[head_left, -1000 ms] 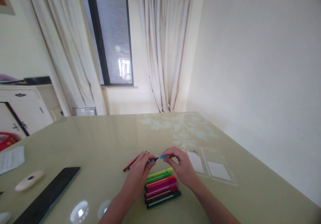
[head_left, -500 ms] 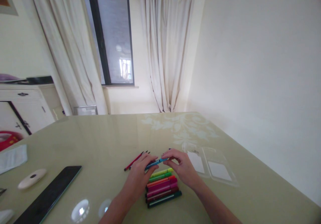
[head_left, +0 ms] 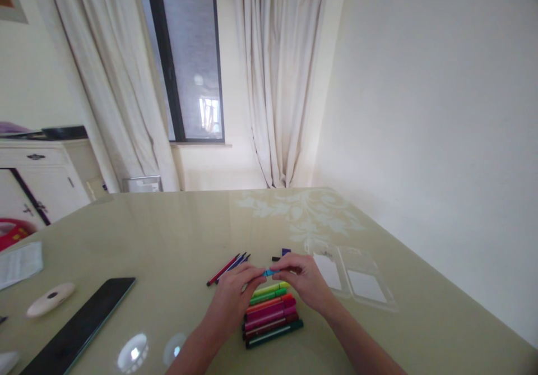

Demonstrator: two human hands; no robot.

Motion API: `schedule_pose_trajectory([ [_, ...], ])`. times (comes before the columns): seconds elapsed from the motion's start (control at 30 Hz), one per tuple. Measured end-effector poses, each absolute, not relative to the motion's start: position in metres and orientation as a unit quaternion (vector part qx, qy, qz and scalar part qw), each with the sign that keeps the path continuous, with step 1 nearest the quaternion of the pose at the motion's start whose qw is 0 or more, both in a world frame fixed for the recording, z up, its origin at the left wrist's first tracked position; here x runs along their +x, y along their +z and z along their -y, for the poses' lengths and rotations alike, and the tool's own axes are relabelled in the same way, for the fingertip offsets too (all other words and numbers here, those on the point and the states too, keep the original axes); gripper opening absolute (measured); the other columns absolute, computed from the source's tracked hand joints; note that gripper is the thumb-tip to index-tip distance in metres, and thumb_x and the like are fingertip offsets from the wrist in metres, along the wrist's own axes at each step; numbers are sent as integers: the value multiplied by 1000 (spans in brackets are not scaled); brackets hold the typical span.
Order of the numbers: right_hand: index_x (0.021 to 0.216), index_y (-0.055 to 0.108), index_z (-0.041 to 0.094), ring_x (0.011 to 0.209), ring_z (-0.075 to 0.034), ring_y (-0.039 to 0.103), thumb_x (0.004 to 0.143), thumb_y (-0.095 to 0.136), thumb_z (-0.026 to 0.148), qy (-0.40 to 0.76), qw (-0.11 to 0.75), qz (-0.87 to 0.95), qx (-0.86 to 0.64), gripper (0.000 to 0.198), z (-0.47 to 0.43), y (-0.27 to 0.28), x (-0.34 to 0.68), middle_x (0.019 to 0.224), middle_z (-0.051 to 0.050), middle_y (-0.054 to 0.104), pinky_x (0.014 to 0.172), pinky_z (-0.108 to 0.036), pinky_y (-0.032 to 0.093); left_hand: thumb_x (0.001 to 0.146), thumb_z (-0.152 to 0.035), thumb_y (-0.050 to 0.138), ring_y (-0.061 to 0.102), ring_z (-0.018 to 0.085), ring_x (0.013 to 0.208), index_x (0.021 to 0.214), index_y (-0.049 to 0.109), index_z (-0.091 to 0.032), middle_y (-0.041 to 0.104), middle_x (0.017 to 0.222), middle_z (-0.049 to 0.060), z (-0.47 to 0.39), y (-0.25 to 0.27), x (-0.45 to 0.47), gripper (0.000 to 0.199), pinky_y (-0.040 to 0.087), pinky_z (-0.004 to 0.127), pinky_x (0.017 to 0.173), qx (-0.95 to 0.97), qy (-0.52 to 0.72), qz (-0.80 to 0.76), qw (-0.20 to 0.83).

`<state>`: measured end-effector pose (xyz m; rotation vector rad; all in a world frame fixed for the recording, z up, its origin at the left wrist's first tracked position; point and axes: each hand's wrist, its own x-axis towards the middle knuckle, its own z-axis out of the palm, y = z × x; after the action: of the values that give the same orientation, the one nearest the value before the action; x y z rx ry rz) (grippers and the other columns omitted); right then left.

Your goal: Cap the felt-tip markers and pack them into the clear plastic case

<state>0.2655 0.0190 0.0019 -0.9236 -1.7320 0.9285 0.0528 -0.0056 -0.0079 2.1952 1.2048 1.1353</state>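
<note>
A light blue marker pen (head_left: 269,272) is held between my two hands above the table. My left hand (head_left: 233,292) pinches its left part, which the fingers mostly hide. On its right end, my right hand (head_left: 303,281) has thumb and fingertips closed. Below the hands lies a row of capped markers: a yellow-green marker (head_left: 269,290), a green marker (head_left: 267,296), a magenta marker (head_left: 269,315) and a dark green marker (head_left: 274,334) among them. Beyond my left hand rest several uncapped pens, one a red pen (head_left: 222,269). Past my right hand's fingertips sits a small dark blue cap (head_left: 286,251).
A clear plastic case (head_left: 347,272) with white inserts lies open to the right. On the left are a black tablet (head_left: 79,327), a white oval object (head_left: 51,299) and a pale packet (head_left: 21,264). A wall runs along the table's (head_left: 168,229) right side.
My fingers have closed in along the blue marker, so less of it shows. The dark cap and the uncapped pens are more visible now. The row of markers stays in place.
</note>
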Motion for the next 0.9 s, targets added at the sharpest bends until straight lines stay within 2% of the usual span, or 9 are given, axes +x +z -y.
schedule_pose_trajectory([
  [0.13,85,83,24,75,-19,69,80,81,40,398,441,705,-387,17,-22,-2,266,78,-2,77,69,-28,54,101,-35,55,70,20,93,106,76,-27,76,101,3,6,-9,54,23,53,30,86,785,376,-454,191],
  [0.23,94,82,23,82,-21,71,87,73,42,366,423,719,-413,22,-27,-3,270,87,-4,79,76,-31,56,102,-33,53,69,22,97,110,73,-27,75,106,3,6,-14,55,23,52,32,89,793,335,-481,169],
  [0.37,106,78,24,101,-24,68,97,60,36,215,430,740,-471,24,-35,-10,276,106,-7,77,94,-39,51,99,-31,55,66,25,99,103,74,-26,73,103,6,6,-23,60,20,50,37,92,811,278,-502,115],
  [0.47,106,78,25,112,-27,61,95,63,27,93,351,782,-507,19,-39,-19,275,115,-8,73,100,-42,46,98,-31,57,64,24,98,97,75,-25,71,99,5,5,-27,62,19,49,36,91,825,260,-485,129],
  [0.57,109,77,27,119,-29,56,93,65,19,35,280,801,-528,22,-40,-26,270,127,-8,67,100,-43,42,99,-31,52,64,23,99,96,75,-24,70,100,6,-1,-27,54,24,48,36,93,809,276,-496,151],
  [0.67,101,77,27,119,-28,55,91,65,15,18,251,810,-529,20,-40,-28,266,127,-6,67,99,-42,40,98,-28,49,64,25,100,95,72,-21,70,101,8,-9,-23,37,25,48,38,92,764,286,-561,139],
  [0.77,94,75,25,115,-27,57,91,65,12,20,244,811,-531,17,-39,-28,265,121,-5,69,97,-41,39,95,-31,54,65,27,98,91,71,-20,71,98,8,-14,-21,24,21,48,38,89,744,260,-603,125],
  [0.9,94,71,23,113,-26,58,90,62,8,30,244,804,-541,18,-37,-27,265,118,-5,71,94,-39,37,94,-33,55,65,28,100,83,72,-21,72,99,8,-14,-22,22,23,48,38,89,751,247,-599,128],
])
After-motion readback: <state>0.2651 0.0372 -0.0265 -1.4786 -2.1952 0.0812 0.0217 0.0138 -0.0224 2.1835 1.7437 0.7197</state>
